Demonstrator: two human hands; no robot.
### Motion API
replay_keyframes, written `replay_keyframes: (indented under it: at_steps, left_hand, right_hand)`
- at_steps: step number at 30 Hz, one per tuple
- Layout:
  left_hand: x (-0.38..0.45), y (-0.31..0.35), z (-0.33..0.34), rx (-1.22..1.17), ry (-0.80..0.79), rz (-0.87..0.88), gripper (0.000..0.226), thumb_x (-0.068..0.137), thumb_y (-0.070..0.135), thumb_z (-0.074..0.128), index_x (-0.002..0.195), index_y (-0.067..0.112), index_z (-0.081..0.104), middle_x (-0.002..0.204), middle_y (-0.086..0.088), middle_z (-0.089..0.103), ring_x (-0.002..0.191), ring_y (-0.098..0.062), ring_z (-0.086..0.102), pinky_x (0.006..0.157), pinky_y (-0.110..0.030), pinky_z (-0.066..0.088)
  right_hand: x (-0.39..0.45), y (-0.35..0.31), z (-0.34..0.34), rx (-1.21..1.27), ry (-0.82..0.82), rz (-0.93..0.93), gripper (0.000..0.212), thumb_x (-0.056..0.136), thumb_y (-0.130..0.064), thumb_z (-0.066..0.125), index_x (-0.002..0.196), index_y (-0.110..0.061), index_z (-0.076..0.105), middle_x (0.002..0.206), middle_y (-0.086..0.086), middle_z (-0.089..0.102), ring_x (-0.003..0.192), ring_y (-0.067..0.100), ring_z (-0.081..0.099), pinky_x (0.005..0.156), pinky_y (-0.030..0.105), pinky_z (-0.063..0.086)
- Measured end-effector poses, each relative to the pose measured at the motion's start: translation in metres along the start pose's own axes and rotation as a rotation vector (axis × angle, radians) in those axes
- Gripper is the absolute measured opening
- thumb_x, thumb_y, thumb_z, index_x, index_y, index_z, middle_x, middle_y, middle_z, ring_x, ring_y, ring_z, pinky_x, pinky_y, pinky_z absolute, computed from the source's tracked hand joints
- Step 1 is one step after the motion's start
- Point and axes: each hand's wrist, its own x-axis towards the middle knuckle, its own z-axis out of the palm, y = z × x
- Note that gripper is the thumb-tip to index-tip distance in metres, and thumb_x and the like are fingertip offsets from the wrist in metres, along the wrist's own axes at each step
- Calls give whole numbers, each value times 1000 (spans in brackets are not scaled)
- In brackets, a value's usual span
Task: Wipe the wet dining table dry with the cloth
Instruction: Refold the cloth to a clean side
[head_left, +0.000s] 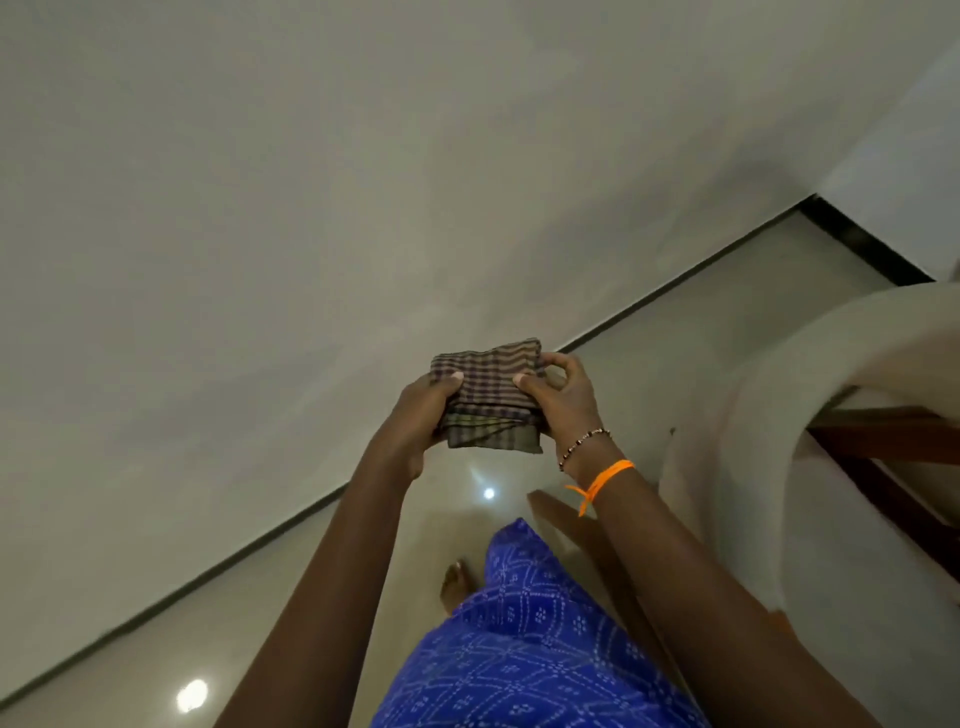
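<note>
A folded checked cloth (488, 395), brown and grey with a greenish layer underneath, is held in front of me above the table's near edge. My left hand (421, 415) grips its left side, thumb on top. My right hand (561, 397) pinches its right side; that wrist wears a bead bracelet and an orange thread. The dining table (260, 208) is a large pale, smooth top that fills the upper left of the view. Its dark edge runs diagonally from lower left to upper right. I cannot make out water on it.
A cream upholstered chair (810, 395) with a dark wooden frame stands at my right. Glossy pale floor (675, 332) reflects ceiling lights. A white wall with black skirting (862, 244) is at the far right. My blue patterned garment (530, 639) and a bare foot (454, 582) show below.
</note>
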Motion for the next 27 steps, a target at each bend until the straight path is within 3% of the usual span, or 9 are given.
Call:
replay_keyframes:
  at_steps: [3,7,10,12,15,21,25,27]
  left_hand:
    - [35,33,22,33,-85,45,30,89,27,56,116,16,60,107,-4,69,93,-16,66,70,-27,53]
    - [90,75,66,121,-184,87,13,85,18,61,97,21,63,90,1,70,68,-5,69,53,-18,52]
    - [135,109,111,230,-256,107,12,83,12,63,93,19,63,83,1,69,63,-5,67,48,-15,50]
    - [159,129,144,296,-291,98,15,82,9,62,95,17,63,82,1,68,67,-8,65,47,-14,50]
    - [188,156,201,388,-378,83,15,81,9,62,95,16,63,79,1,67,67,-10,63,45,-13,48]
    - [226,190,307,442,-490,68,14,81,9,59,93,14,64,78,-2,66,66,-13,62,43,-13,47]
    - [255,203,384,452,-595,29,21,85,19,59,105,14,64,88,-2,68,76,-13,64,52,-18,50]
    - [264,205,401,442,-617,29,24,86,21,58,109,14,61,88,1,67,78,-12,64,52,-17,50]
  right_hand:
    - [38,-21,-4,24,107,-80,36,80,4,66,109,-10,49,85,2,64,71,5,64,58,13,54]
    - [93,-41,-24,51,292,-134,37,80,3,66,109,-12,50,107,19,64,94,24,64,69,16,54]
    - [137,-57,-48,95,414,-146,38,80,1,67,111,-10,49,115,23,62,101,27,62,71,18,55]
    - [161,-71,-66,112,487,-144,39,80,1,67,113,-8,49,114,21,62,102,27,62,80,27,56]
    - [191,-94,-99,162,632,-174,39,79,2,67,114,-4,49,111,22,63,89,21,63,78,28,54]
    - [232,-126,-162,280,769,-142,38,85,1,60,118,-11,46,119,23,59,106,30,61,88,38,53]
    - [268,-149,-216,344,877,-164,38,86,6,51,117,-16,46,109,14,61,89,16,63,72,21,56]
    - [281,-156,-230,351,886,-185,39,87,7,48,120,-12,47,115,17,59,97,24,62,74,25,55]
